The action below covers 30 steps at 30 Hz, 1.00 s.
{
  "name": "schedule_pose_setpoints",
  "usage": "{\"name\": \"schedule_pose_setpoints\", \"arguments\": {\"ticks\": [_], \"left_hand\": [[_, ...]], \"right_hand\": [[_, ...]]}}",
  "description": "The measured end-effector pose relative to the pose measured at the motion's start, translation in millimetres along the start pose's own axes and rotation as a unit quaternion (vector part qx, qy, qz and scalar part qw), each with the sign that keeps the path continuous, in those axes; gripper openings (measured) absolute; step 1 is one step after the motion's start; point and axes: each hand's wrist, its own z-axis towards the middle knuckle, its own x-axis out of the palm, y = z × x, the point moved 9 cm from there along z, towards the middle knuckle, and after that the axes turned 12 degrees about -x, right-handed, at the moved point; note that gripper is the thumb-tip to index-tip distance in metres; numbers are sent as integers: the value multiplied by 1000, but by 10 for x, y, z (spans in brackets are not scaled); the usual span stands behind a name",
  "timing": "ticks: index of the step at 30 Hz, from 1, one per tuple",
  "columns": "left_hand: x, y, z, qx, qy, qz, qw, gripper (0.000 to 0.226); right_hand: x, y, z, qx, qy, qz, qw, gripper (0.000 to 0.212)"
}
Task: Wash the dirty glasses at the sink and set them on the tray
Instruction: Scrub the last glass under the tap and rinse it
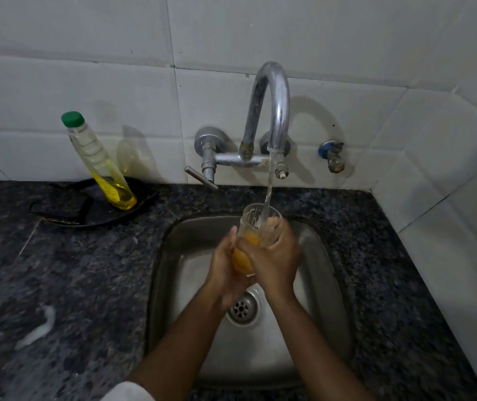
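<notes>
A clear glass [253, 219] with orange liquid in its lower part is held over the steel sink [173, 273], tilted toward the wall. Water runs from the chrome tap [272, 111] into its open mouth. My left hand [225, 267] cups the glass from the left and below. My right hand [275, 256] wraps around it from the right, fingers curled over its side near the rim. Both hands hide much of the glass body.
A bottle of yellow liquid with a green cap [98, 163] stands on a black tray [66, 209] at the back left of the dark granite counter [72, 285]. A small wall valve [332, 156] sits right of the tap. The drain [243, 308] lies below my wrists.
</notes>
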Motion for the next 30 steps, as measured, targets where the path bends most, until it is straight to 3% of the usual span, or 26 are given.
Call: {"name": "schedule_pose_setpoints", "arguments": {"ticks": [3, 5, 7, 8, 10, 11, 12, 14, 15, 17, 19, 20, 22, 23, 24, 25, 26, 27, 28, 30], "left_hand": [[-78, -53, 55, 23, -37, -52, 998, 47], [-181, -126, 66, 15, -85, -23, 996, 45], [-279, -223, 82, 16, -115, 32, 993, 38], [-281, -282, 71, 21, -121, 65, 990, 34], [-219, -390, 47, 25, -118, 116, 986, 29], [-200, -425, 41, 23, -123, 132, 983, 32], [-178, -459, 33, 25, -120, 137, 983, 39], [-113, -496, 46, 46, -72, 97, 992, 54], [-58, -495, 45, 69, -31, 55, 996, 56], [22, -391, 43, 82, 35, -63, 994, 55], [55, -332, 117, 60, 39, -113, 991, 48], [34, -346, 145, 51, 8, -104, 993, 48], [2, -391, 174, 16, -35, -56, 998, 45], [1, -404, 193, 4, -34, -42, 999, 42], [6, -404, 196, 7, -24, -28, 999, 41], [-4, -384, 231, 20, -8, -20, 1000, 43], [-4, -358, 247, 37, 6, -17, 999, 48], [-9, -337, 259, 52, 11, -25, 998, 53], [-33, -308, 274, 47, 8, -39, 998, 54], [-58, -344, 322, 27, 4, -52, 998, 47]], "right_hand": [[63, 73, -59, -21, 97, -66, 993, 69], [-88, 304, -70, -152, 102, -176, 967, 78], [-152, 554, -100, -304, 119, -250, 912, 62], [-88, 571, -99, -327, 186, -261, 889, 50], [120, 406, -115, -274, 372, -233, 856, 32], [196, 326, -146, -237, 441, -206, 841, 25], [229, 293, -126, -201, 463, -169, 847, 19], [251, 244, -12, -92, 404, -42, 909, 14], [242, 169, 26, 8, 338, 56, 939, 14], [320, 69, 0, 152, 234, 221, 935, 10], [345, 73, 2, 67, 260, 127, 955, 19], [391, 122, -24, -46, 336, -23, 941, 26], [448, 80, -109, -249, 433, -353, 791, 37], [448, 31, -99, -276, 435, -393, 762, 36], [453, 69, -70, -259, 407, -345, 805, 31], [429, 143, -4, -208, 354, -239, 880, 25], [418, 148, 22, -99, 302, -90, 944, 23], [462, 97, 8, -14, 278, 16, 960, 22], [491, 99, -10, -3, 284, 30, 958, 22], [570, 105, -84, -92, 393, -134, 905, 26]]}}
